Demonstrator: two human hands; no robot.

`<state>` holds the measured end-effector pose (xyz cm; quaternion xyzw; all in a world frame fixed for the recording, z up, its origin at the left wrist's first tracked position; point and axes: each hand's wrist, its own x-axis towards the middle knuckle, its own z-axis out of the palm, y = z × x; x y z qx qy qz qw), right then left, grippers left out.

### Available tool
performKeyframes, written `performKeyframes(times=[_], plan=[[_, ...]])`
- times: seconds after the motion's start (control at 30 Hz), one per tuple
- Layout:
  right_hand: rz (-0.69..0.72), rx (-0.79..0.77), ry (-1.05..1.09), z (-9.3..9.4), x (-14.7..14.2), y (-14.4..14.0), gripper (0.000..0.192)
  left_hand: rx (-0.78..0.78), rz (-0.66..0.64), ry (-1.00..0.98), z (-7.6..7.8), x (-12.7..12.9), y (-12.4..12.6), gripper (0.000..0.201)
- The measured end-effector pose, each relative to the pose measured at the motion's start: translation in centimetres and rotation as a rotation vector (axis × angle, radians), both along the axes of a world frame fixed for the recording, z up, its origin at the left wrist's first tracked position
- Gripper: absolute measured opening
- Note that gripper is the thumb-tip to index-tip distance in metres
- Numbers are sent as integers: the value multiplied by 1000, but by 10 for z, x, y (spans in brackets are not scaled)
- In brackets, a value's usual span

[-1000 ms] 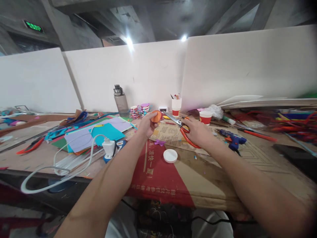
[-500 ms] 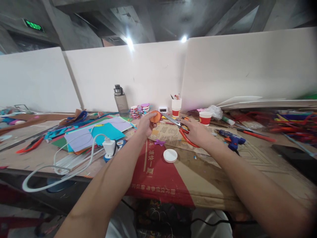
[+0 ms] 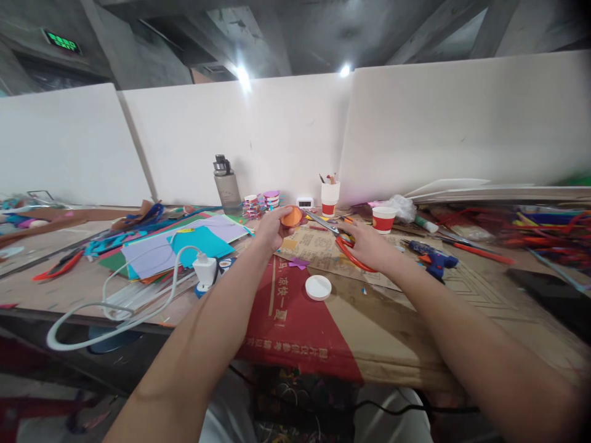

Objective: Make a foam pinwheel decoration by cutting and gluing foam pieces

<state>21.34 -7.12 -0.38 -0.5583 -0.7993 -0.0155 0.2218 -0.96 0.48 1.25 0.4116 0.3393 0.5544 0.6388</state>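
Note:
My left hand (image 3: 273, 229) holds a small round orange paper piece (image 3: 292, 216) up above the table. My right hand (image 3: 367, 244) grips red-handled scissors (image 3: 333, 234), and the metal blades point left and meet the edge of the orange piece. Both hands hover over a printed cardboard sheet (image 3: 318, 249). A white round lid (image 3: 318, 287) lies on the cardboard nearer to me, between my forearms. A small purple paper scrap (image 3: 298, 263) lies just below my left hand.
Coloured paper sheets (image 3: 184, 243) pile up at left beside a white charger with cable (image 3: 203, 271). A grey water bottle (image 3: 227, 186), paper cups (image 3: 383, 218) and a pen cup (image 3: 329, 197) stand at the back. A blue glue gun (image 3: 431, 258) lies at right.
Both hands with the orange piece and scissors stay nearly in place; the orange piece has turned slightly in my left fingers. The view shifted a little.

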Motion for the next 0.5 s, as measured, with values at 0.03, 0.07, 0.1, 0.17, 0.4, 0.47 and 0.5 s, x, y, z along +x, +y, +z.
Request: performKeyframes(times=[0.03,0.07,0.1,0.17,0.4,0.47,0.5], plan=[[16,-21,12,0,0,0,47,-16,-13,-1,0,0,0,13],[28,-50,24,1,0,0,44,-39,-24,-6,1,0,0,14],[30,-79,38,1,0,-1,41,-68,-32,-14,1,0,0,15],[13,-122,57,0,0,0,35,-139,-37,-47,1,0,1,17],[-35,-158,28,-6,5,7,31,-251,-72,-121,3,0,1,21],[-40,-161,27,-6,4,7,30,-241,-69,-119,3,1,-1,20],[-38,-162,29,-5,4,6,31,-232,-60,-111,3,1,-2,20]])
